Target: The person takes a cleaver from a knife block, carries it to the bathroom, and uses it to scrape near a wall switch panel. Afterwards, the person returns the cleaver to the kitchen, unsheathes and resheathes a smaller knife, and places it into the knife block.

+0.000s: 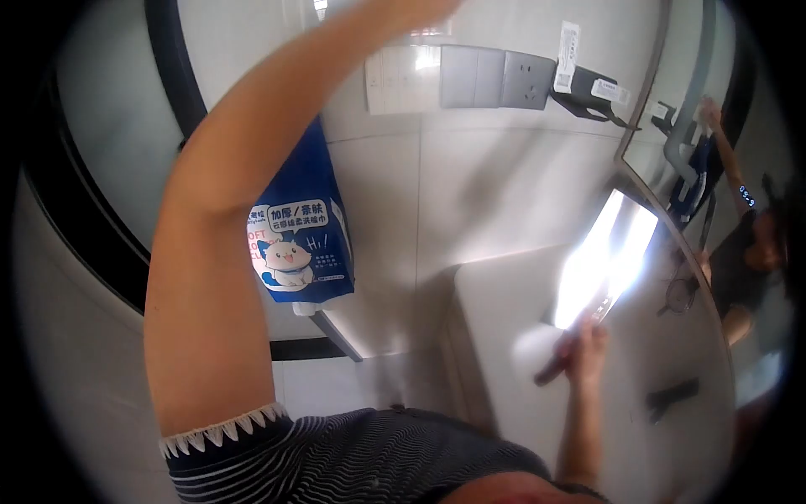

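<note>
My left arm reaches up across the left side, and my left hand (432, 10) is at the top edge, its fingers cut off. A blue package (307, 244) with a white cartoon cat hangs beside that forearm. Lower right, my right hand (585, 346) is closed around a dark, handle-like object (552, 368), blurred. Just above its fingers is a flat, glaring bright panel (606, 256); whether the hand holds it too, I cannot tell.
Grey switches and a socket (529, 80) sit on the tiled wall, beside a black holder (588, 102) with white labels. A large mirror (697, 353) at the right reflects a person with one arm raised. A pale ledge (495, 294) runs below the wall.
</note>
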Tool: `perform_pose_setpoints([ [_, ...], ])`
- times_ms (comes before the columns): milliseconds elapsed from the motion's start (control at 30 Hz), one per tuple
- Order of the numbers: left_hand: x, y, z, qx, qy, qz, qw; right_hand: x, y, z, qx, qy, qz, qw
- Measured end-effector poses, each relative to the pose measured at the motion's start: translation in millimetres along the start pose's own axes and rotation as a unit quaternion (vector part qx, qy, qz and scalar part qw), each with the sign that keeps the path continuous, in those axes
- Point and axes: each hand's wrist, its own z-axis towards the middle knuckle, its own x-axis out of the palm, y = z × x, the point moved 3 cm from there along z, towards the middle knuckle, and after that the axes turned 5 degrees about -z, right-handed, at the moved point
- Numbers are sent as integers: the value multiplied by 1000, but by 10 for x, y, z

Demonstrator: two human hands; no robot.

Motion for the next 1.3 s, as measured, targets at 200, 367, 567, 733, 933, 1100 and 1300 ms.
perform_pose_setpoints([
  [200, 313, 177, -75, 63, -86, 4, 994, -58, 112, -69, 99, -27, 36, 994],
  [367, -69, -413, -170, -20, -164, -110, 980, -257, 125, -287, 95, -62, 139, 984],
  [567, 490, -1698, -993, -142, 202, -731, 636, -530, 78, -657, 136, -76, 134, 979],
  [733, 811, -3407, -1883, -189, 317, -897, 244, -678, -37, -1021, 165, -70, 209, 961],
  [933, 455, -4405, -2428, -200, 378, -903, 53, -697, -119, -1502, 146, -105, 209, 961],
  [1100, 12, -4484, -2847, -148, 436, -887, 27, -649, -103, -2043, 180, -234, 183, 938],
  [1300, -189, -4254, -3382, -153, 391, -867, 267, -558, -161, -2583, 215, -407, 150, 875],
])
